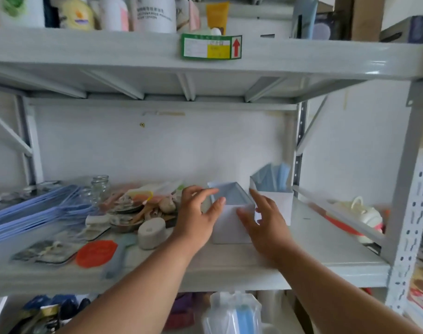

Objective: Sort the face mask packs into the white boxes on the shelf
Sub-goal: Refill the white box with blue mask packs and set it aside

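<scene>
Two white boxes sit on the middle shelf (326,251), side by side w/ a narrow gap. Nearer box (232,213) is open-topped, looks empty inside; second box (276,203), at its 3 o'clock, already has blue mask packs (275,175) standing upright in it. Left hand (196,218) has fingers spread, fingertips at the nearer box's left rim, thumb on its front edge. Right hand (265,225) is spread too, palm flat against the box's right wall; neither pinches anything.

Box looks like thin, smooth card or plastic, straight-walled, prob. very light and easy to skid on the painted metal, so squeeze gently from both sides, low on the walls (a hard squeeze likely bows them).

Loose mask packs (34,213) fan out at 9 o'clock, well apart from the boxes: flat, blue, glossy film, floppy, likely slippery in a stack. Best taken by a short edge, few at a time. Between them lies clutter: a glass jar (100,189), a round pale puck (151,233), an orange sachet (96,253).
</scene>
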Tool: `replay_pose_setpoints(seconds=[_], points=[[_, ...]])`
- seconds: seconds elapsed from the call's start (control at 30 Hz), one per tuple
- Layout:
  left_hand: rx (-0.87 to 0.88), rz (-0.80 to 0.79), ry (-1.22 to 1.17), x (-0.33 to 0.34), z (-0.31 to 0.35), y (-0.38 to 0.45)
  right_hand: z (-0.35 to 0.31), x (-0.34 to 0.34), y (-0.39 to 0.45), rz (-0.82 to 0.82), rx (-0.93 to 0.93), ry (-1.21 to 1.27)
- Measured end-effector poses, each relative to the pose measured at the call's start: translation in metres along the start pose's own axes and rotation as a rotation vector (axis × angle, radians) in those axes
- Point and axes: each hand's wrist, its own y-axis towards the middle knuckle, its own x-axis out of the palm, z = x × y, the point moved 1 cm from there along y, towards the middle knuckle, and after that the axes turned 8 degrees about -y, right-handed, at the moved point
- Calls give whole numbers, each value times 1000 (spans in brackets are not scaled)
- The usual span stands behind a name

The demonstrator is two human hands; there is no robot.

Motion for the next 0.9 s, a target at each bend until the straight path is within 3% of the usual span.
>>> replay_pose_setpoints(seconds=[0.1,0.23,0.6,0.73,0.9], points=[[-75,2,-69,10,-19,6,3,7,9,-23,62,100],[-157,-151,-246,12,-21,5,10,4,10,-64,52,240],[-34,-222,-161,-2,10,-13,6,-2,-2,43,32,287],[11,-263,-117,-8,16,-25,5,-7,-2,-41,132,384],[39,-230,-138,-6,18,-25,3,-8,2,-166,126,472]])
